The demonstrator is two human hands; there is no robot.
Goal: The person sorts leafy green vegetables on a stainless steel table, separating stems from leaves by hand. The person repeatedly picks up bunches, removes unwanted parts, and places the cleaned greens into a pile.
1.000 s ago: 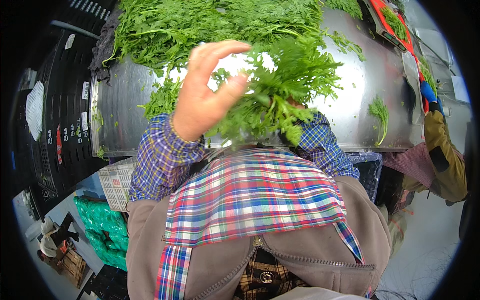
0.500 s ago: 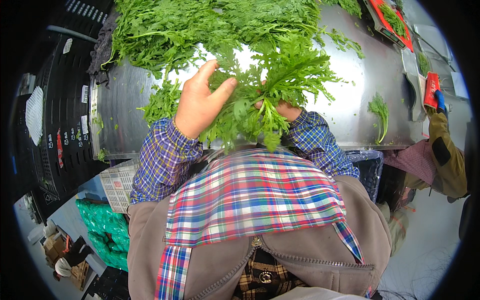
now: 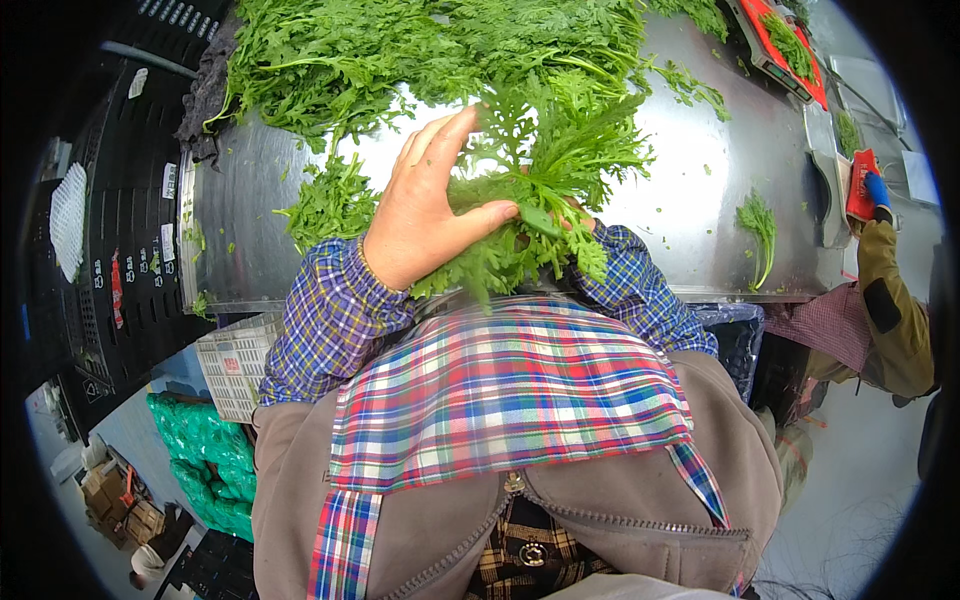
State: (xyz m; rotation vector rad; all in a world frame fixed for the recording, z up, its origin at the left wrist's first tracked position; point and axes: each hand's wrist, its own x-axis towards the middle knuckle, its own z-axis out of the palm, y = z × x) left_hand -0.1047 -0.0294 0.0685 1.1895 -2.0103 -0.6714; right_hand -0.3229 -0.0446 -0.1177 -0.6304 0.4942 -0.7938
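A bunch of leafy chrysanthemum greens (image 3: 590, 140) is gathered above the metal table (image 3: 700, 200), in front of my body. Mostly hidden by its leaves, my right hand (image 3: 580, 214) grips the bunch around the stems. My left hand (image 3: 420, 205) is open beside it, fingers stretched up and away from the thumb. The left thumb tip lies against a broad green leaf (image 3: 541, 220) at the bunch's middle. Just past my left wrist rests a small heap of cut greens (image 3: 335, 200). A large pile of the same greens (image 3: 330, 70) covers the table's far side.
Right of me lies a single sprig (image 3: 762, 235). A scale with a red tray (image 3: 790, 50) holding greens stands at the far right. Nearby, a co-worker's blue-gloved hand (image 3: 877, 190) holds a red packet (image 3: 861, 180). Black crates (image 3: 130, 200) are stacked on the left.
My left hand has shifted right, its thumb now reaching the bunch's middle. The bunch has turned slightly in my right hand. The co-worker's gloved hand has moved a little on the red packet.
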